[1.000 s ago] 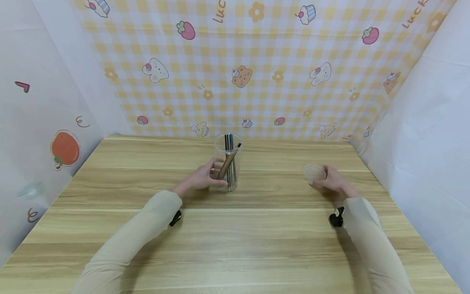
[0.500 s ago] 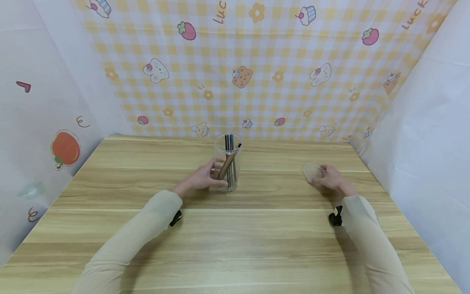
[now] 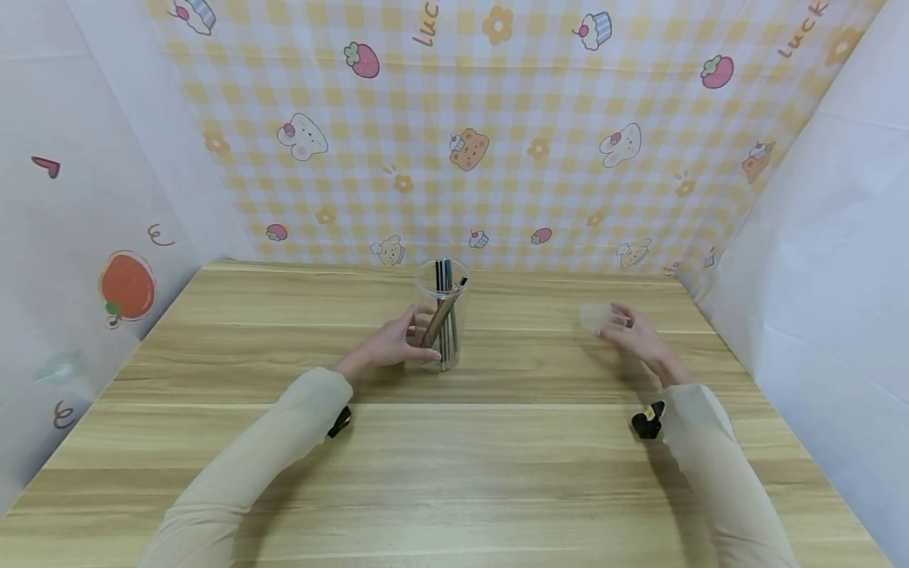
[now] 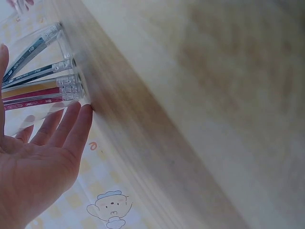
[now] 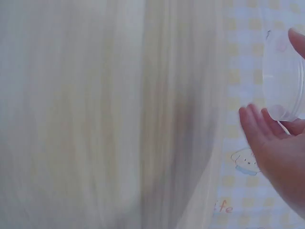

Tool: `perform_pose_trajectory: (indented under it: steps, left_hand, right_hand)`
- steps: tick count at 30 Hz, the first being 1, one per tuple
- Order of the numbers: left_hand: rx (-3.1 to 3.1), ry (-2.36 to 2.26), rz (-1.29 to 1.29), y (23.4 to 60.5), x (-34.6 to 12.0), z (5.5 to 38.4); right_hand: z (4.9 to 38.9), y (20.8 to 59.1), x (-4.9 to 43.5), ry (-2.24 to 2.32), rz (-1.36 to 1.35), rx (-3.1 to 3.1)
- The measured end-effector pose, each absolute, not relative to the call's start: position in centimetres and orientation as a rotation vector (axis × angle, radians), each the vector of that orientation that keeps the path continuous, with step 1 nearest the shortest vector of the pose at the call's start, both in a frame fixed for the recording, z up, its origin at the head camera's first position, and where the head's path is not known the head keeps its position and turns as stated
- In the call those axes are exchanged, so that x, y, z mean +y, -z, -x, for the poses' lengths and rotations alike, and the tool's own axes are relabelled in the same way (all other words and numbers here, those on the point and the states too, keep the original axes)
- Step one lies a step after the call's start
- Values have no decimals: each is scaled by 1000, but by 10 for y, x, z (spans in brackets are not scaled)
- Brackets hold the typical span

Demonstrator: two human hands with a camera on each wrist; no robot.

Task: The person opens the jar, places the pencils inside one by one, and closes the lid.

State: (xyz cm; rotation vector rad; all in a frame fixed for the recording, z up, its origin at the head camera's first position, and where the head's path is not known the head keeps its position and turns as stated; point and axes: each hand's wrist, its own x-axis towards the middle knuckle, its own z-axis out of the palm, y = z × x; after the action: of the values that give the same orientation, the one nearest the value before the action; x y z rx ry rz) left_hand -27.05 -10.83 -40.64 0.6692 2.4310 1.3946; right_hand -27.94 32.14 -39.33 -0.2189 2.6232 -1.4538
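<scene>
At the back middle of the table, a clear plastic cup (image 3: pixel 458 335) stands upright. Several pencils (image 3: pixel 443 274) lean inside it, and the left wrist view shows the pencils (image 4: pixel 40 95) with clear end caps close up. My left hand (image 3: pixel 387 344) holds the cup from its left side, thumb in front and fingers behind. Off to the right, my right hand (image 3: pixel 637 335) grips a clear round lid (image 3: pixel 593 317) by its edge, raised over the table. In the right wrist view the lid (image 5: pixel 281 78) sits between thumb and fingers, partly cut off by the frame.
The wooden table (image 3: pixel 454 473) spreads out in front of both hands. A yellow checked cloth (image 3: pixel 497 102) with cartoon prints hangs behind it. White sheets border the left and right sides.
My right hand has lifted slightly and tilted the lid, which now shows more edge-on. The left hand, cup and pencils have not moved.
</scene>
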Motion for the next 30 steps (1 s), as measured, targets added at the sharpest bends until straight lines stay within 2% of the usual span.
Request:
perform_pose_trajectory:
  steps: [5,30]
  left_hand:
    - [2440,-1392,-640,406,-108,270]
    - [2439,-1396,-683,405,-108,270]
  right_hand:
    - [276,390,315,1606,235,2531]
    - [262,359,256,1796,493,2391]
